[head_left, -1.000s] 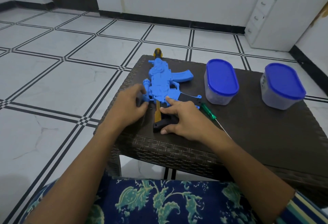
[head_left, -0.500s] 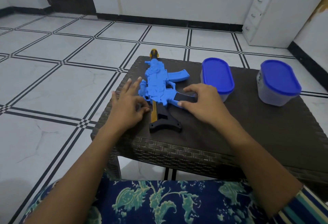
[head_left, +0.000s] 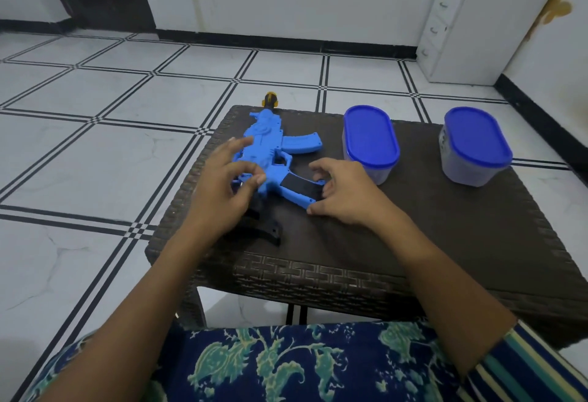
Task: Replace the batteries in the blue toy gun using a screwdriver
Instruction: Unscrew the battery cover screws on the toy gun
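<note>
Toy gun [head_left: 267,147] lies flat on the table [head_left: 413,242], at about 10 o'clock on the top, muzzle to 12 and black stock [head_left: 270,233] to 6. My left hand [head_left: 219,188] is over the gun's 9 o'clock side, fingers loose and spread, fingertips touching the body, no firm grip. My right hand [head_left: 346,194] pinches the gun's handle [head_left: 296,199] at 3 o'clock, thumb on the near edge, fingers curled over the far edge. Two tubs with blue lids: near tub [head_left: 370,143] at 1 o'clock, far tub [head_left: 475,147] at 2 o'clock.
</note>
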`<state>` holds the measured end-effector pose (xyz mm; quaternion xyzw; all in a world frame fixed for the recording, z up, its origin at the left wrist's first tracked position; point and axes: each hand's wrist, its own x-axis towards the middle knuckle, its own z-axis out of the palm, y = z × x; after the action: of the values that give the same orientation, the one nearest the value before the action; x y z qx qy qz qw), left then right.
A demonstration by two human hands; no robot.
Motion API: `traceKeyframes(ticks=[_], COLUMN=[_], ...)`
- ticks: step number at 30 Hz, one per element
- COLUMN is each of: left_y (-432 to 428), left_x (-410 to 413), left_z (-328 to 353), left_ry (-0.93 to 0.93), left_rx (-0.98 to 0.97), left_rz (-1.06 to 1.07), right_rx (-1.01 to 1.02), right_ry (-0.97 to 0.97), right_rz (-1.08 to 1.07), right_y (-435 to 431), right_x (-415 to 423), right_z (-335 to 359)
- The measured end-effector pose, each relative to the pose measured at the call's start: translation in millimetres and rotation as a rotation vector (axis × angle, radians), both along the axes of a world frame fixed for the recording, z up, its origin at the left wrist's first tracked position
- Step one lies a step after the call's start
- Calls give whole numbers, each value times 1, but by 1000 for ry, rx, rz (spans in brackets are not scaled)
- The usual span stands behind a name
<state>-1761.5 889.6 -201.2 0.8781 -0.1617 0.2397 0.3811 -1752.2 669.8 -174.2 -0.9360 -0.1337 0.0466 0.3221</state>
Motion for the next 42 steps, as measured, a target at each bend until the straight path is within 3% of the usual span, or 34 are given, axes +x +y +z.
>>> traceKeyframes(ticks=[5,9,15,21,27,29,32,33,37,42], left_y=[-34,-55,-63,-71,-75,-72,-58,-53,-38,-37], left_x=[-3,-4,0,-3,-4,-5,-6,-7,-9,-9], left_z=[-6,-6,0,4,5,7,7,8,7,6], left_ry=[89,177,268,387,431,366,113,97,183,166], left_rx=[23,21,-131,-431,-447,-318,283,371,338,465], left_rz=[-150,-171,-184,-235,-196,-213,-128,-99,-40,-41], right_rx=[218,375,362,271,220,148,33,19,-6,-104], right_ry=[101,17,-187,-459,-454,-423,-341,-312,-160,-8], right_rz=[42,82,13,66,64,57,-95,-172,-379,-406], right_y=[-4,-4,-18,-25,-32,-34,-41,-45,-59,-60], right_x=[-11,-20,-21,-19,-19,-19,-14,-12,-2,3], right_z=[6,1,-3,-6,-8,-7,-6,-6,-10,-20])
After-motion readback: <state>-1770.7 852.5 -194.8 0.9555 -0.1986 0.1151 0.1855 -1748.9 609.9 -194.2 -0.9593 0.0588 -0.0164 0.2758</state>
